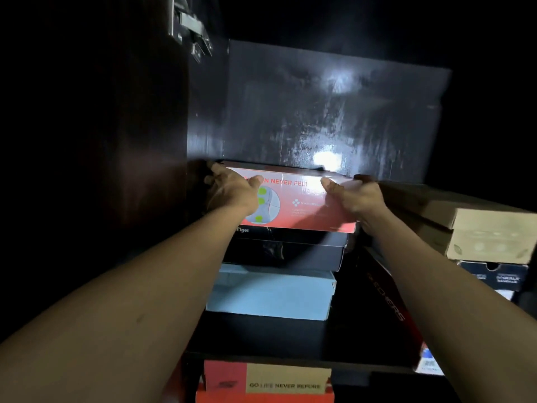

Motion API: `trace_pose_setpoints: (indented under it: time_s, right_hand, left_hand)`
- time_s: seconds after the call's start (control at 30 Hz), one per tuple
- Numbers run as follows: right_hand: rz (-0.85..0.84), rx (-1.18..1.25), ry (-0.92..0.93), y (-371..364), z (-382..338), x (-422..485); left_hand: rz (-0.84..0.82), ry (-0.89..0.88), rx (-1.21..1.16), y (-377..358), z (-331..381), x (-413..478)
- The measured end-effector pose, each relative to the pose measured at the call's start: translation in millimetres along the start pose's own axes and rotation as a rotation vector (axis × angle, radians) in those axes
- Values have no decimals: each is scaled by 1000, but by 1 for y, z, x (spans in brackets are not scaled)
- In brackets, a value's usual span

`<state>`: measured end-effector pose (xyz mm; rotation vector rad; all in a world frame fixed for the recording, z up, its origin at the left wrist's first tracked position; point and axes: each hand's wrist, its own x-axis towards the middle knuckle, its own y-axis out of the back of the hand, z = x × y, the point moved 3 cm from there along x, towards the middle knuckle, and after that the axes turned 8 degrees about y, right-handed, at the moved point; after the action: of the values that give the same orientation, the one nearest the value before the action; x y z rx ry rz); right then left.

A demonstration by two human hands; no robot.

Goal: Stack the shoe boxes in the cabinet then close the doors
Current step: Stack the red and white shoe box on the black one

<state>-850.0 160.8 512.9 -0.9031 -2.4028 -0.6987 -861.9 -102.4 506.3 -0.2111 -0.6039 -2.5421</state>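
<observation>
Forearms [139, 289] extended, left grip [229, 189] and right grip [356, 197] clasp red box [296, 203]; off-centre seating on black box [286, 253] risks a slide.

Dim surroundings, glossy dark back panel [290, 112] catching bright glare, metal hinge [190, 30] upper left

— What colours is the top box [305, 210] showing?
— It is showing red, with red lettering on a white band and green dots on a pale grey shape.
— And the others?
— The black box [290, 251] is carrying white lettering, and the pale blue box [273, 292] is looking plain.
</observation>
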Motion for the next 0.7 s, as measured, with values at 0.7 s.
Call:
trace_pose_setpoints:
  time_s: [0.7]
  right_hand:
    - [-39, 71, -75, -23, 1, 9]
  left_hand:
    - [-30, -75, 213, -8, -15, 18]
